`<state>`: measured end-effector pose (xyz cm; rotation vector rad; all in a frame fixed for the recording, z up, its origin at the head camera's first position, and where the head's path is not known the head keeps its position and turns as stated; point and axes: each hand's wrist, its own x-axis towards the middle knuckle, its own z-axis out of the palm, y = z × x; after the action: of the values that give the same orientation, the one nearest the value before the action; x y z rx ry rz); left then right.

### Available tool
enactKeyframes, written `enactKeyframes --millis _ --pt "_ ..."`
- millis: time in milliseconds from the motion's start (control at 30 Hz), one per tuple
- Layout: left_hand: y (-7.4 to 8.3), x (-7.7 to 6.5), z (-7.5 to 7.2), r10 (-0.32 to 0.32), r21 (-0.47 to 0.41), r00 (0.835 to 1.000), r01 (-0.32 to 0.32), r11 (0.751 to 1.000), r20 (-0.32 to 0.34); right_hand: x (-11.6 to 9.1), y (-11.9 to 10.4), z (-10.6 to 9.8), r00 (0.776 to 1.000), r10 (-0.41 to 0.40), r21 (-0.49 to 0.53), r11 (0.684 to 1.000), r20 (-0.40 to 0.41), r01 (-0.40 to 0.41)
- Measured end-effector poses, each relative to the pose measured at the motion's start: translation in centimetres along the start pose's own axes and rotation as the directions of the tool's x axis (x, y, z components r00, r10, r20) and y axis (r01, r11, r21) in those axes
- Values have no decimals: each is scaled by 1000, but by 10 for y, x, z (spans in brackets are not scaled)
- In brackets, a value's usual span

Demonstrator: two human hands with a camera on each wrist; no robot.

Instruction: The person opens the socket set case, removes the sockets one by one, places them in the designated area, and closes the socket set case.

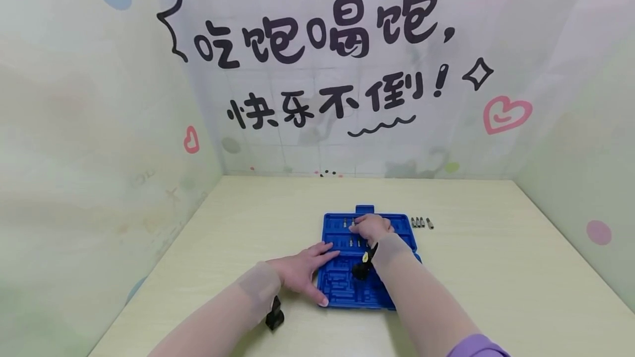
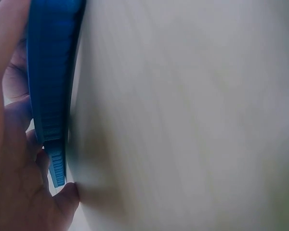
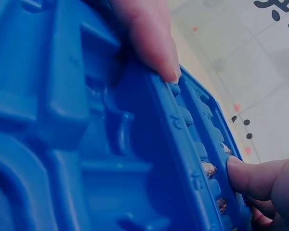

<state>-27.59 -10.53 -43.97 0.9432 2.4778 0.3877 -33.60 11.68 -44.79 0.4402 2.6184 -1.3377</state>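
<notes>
A blue plastic bit case (image 1: pixel 342 285) lies unfolded flat on the table. My left hand (image 1: pixel 300 270) spreads along its left side, fingers over the edge near the hinge and thumb by the near corner. In the left wrist view, the case's ribbed side (image 2: pixel 50 91) runs beside that palm. Over the far half, my right hand (image 1: pixel 373 227) pinches a small metal bit in the far row. The right thumb (image 3: pixel 253 178) hides most of it. A neighbouring bit (image 3: pixel 225 148) shows beside the thumb, and more bits (image 3: pixel 208 169) sit in the nearer row.
Several loose metal bits (image 1: pixel 418 222) lie on the table right of the case, one (image 1: pixel 430 223) slightly apart. The case's latch tab (image 1: pixel 365 209) points toward the printed back wall (image 1: pixel 317 147). The light wooden table (image 1: pixel 496 269) extends to both sides.
</notes>
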Motion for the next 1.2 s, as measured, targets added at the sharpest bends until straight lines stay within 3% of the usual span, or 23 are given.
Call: enactKeyframes --millis 433,767,1200 --pt "-2 0 0 6 1 1000 -6 1000 -4 -1 -1 1 999 -4 41 999 -34 6" --pt "-2 0 1 4 6 1000 -4 1000 1 -6 1 3 997 -31 14 999 -64 32" --pt "-3 1 1 3 12 1000 -3 1000 2 -9 4 -2 994 -64 123 990 -88 75"
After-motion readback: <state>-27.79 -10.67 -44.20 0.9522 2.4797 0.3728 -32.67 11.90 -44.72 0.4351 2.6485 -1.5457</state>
